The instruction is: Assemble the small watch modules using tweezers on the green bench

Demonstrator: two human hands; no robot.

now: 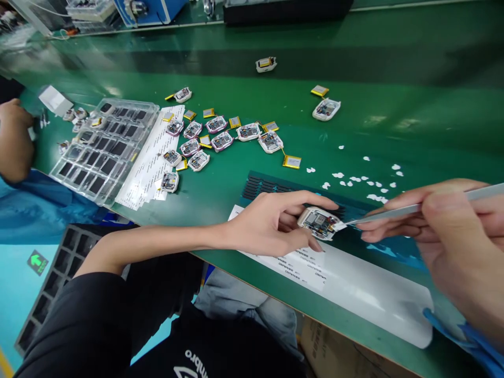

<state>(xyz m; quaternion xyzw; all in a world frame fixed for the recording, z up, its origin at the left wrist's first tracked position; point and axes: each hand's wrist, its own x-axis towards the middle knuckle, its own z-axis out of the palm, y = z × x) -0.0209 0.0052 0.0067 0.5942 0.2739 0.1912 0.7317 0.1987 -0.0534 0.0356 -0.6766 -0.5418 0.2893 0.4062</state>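
My left hand [275, 220] pinches a small white device shell [321, 223] with an exposed circuit board, holding it just above the green table [394, 79]. My right hand [444, 231] grips metal tweezers [413, 209], whose tip touches the shell's right edge, where a small white piece shows. Under both hands lie a white label sheet [354, 286] and a dark sheet of black strips [271, 186].
Several similar open shells with yellow batteries [220, 137] lie scattered mid-table. A clear tray of black parts [104, 149] and paper strips [151, 157] sit to the left. White backing scraps [366, 181] dot the right. Another person's hand [13, 139] rests at the far left.
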